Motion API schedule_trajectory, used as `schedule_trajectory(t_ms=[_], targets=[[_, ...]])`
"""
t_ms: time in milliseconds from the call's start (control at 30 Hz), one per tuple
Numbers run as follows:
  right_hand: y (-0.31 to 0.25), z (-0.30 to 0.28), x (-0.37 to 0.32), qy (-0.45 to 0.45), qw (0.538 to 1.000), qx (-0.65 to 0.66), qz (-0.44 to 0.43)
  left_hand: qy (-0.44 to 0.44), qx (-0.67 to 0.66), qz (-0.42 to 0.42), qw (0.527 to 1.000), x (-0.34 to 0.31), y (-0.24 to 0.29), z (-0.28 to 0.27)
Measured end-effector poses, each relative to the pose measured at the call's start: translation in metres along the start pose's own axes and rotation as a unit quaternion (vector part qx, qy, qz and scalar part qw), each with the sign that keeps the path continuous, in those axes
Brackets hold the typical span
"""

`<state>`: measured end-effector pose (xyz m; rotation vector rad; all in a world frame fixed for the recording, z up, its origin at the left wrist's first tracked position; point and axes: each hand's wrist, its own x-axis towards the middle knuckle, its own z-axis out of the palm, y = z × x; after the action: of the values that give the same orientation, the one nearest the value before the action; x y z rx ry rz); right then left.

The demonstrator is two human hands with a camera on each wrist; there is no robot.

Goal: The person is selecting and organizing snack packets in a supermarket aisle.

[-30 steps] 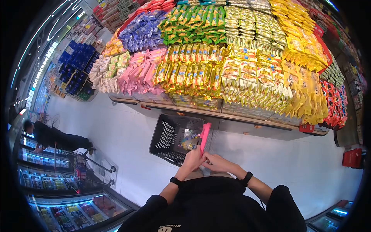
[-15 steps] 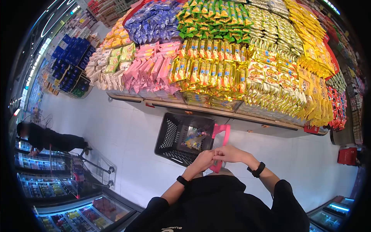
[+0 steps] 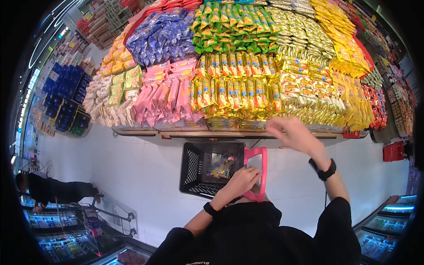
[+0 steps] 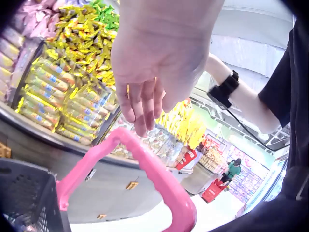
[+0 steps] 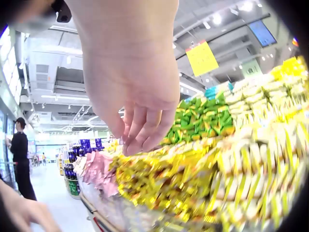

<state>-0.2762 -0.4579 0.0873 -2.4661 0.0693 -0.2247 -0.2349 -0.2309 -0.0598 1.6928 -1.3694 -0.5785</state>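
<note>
My left hand [image 3: 242, 181] hovers by the pink handle [image 3: 264, 172] of a black shopping basket [image 3: 190, 172], its fingers hanging loosely. In the left wrist view those fingers [image 4: 140, 108] hold nothing, and the handle stands below them. A few small packets [image 3: 221, 167] lie inside the basket. Raised toward the snack display, my right hand [image 3: 297, 134] has loosely bent fingers with nothing between them. In the right wrist view it overlaps the gold snack packets [image 5: 166, 179], with green packets [image 5: 203, 118] behind.
Pink packets [image 3: 163, 99], white-and-gold packets [image 3: 300, 90] and yellow packets [image 3: 353, 101] fill the tiered display above its wooden edge [image 3: 203, 134]. A person [image 3: 57, 187] stands beside a shopping cart [image 3: 117, 216] at left. Freezers [image 3: 384, 225] line the near side.
My hands were together by the basket handle. The right one has parted and risen up and right toward the display, while the left stays near the handle.
</note>
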Motion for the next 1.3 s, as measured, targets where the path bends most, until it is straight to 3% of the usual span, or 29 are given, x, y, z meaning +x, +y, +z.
schedule_trajectory(t_ms=[133, 200, 367, 400, 433, 567, 767, 900, 1000, 1100, 1233, 1300], targets=[[0.032, -0.077, 0.085, 0.008, 0.993, -0.117, -0.028, 0.047, 0.028, 0.005, 0.998, 0.043, 0.050, -0.018], [0.060, -0.099, 0.127, -0.030, 0.985, -0.162, -0.040, 0.088, 0.033, 0.016, 0.995, 0.063, 0.065, -0.020], [0.146, -0.095, 0.196, -0.096, 0.919, -0.308, -0.225, 0.180, 0.077, 0.018, 0.980, 0.105, 0.085, -0.021], [0.154, -0.091, 0.205, -0.120, 0.903, -0.323, -0.255, 0.193, 0.092, 0.016, 0.977, 0.112, 0.084, -0.020], [0.147, -0.090, 0.206, -0.164, 0.914, -0.299, -0.221, 0.201, 0.096, 0.005, 0.975, 0.118, 0.082, -0.018], [0.169, -0.085, 0.221, -0.128, 0.873, -0.325, -0.342, 0.213, 0.106, -0.035, 0.971, 0.135, 0.075, -0.010], [0.169, -0.100, 0.216, -0.141, 0.841, -0.342, -0.395, 0.217, 0.116, -0.049, 0.968, 0.155, 0.075, -0.002], [0.178, -0.089, 0.219, -0.165, 0.856, -0.331, -0.361, 0.215, 0.122, -0.051, 0.968, 0.165, 0.077, 0.003], [0.179, -0.091, 0.214, -0.123, 0.857, -0.323, -0.381, 0.216, 0.124, -0.051, 0.967, 0.167, 0.075, 0.008], [0.164, -0.100, 0.205, -0.164, 0.903, -0.266, -0.296, 0.222, 0.127, -0.061, 0.965, 0.164, 0.076, 0.008], [0.148, -0.112, 0.187, -0.052, 0.920, -0.222, -0.319, 0.235, 0.137, -0.098, 0.957, 0.140, 0.070, 0.006], [0.130, -0.122, 0.168, -0.076, 0.932, -0.204, -0.289, 0.244, 0.128, -0.139, 0.951, 0.122, 0.067, 0.004]])
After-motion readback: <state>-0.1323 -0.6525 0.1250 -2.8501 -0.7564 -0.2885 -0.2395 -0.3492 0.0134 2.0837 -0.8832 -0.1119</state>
